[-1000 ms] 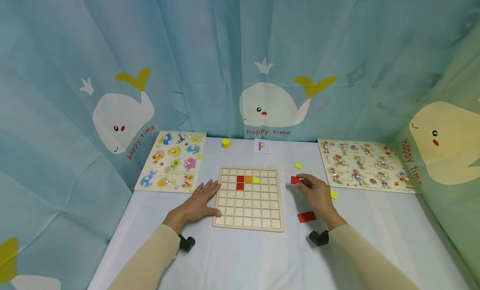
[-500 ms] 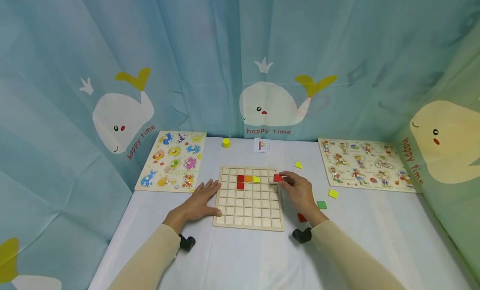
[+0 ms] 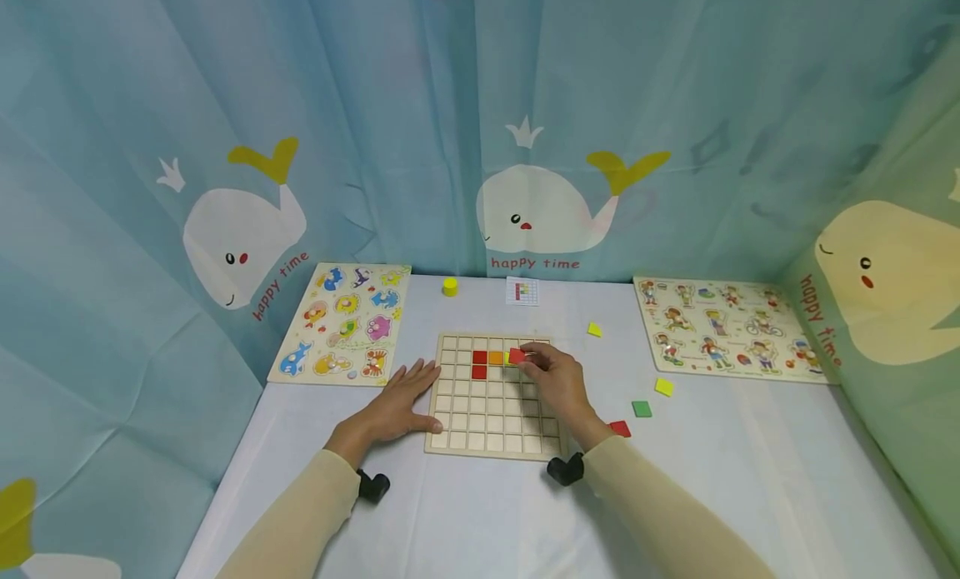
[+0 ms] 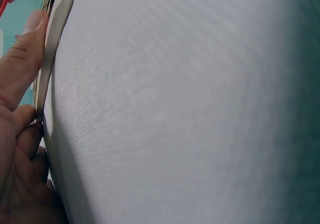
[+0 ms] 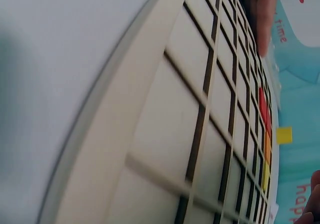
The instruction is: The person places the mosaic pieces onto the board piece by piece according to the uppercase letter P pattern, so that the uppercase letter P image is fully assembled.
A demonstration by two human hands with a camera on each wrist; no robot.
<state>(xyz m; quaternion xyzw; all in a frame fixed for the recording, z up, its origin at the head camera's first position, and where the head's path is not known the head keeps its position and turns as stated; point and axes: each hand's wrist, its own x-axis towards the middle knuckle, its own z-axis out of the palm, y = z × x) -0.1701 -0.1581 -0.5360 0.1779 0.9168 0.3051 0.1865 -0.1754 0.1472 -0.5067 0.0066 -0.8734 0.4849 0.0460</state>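
Currently, right hand (image 3: 561,385) pinches a red tile (image 3: 516,356) | tile is over the grid board (image 3: 477,427), toward one o'clock | left hand (image 3: 393,404), fingers spread, touches board's nine o'clock edge

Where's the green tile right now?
In the head view, the green tile lies on the table to the right of the grid board, between a red piece and the nearer loose yellow tile.
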